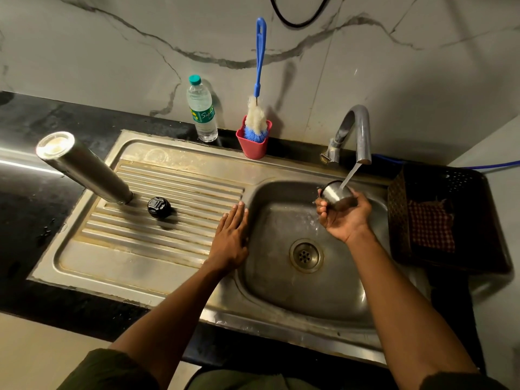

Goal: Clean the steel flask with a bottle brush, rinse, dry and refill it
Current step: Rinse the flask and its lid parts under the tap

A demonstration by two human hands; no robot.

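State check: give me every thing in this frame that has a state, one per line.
tap: running
steel cup: held under the stream by the right hand
left hand: flat on the drainboard, holding nothing
flask: upside down on the drainboard, uncapped
black cap: off, beside the flask
bottle brush: standing in the pink cup
water bottle: capped, upright
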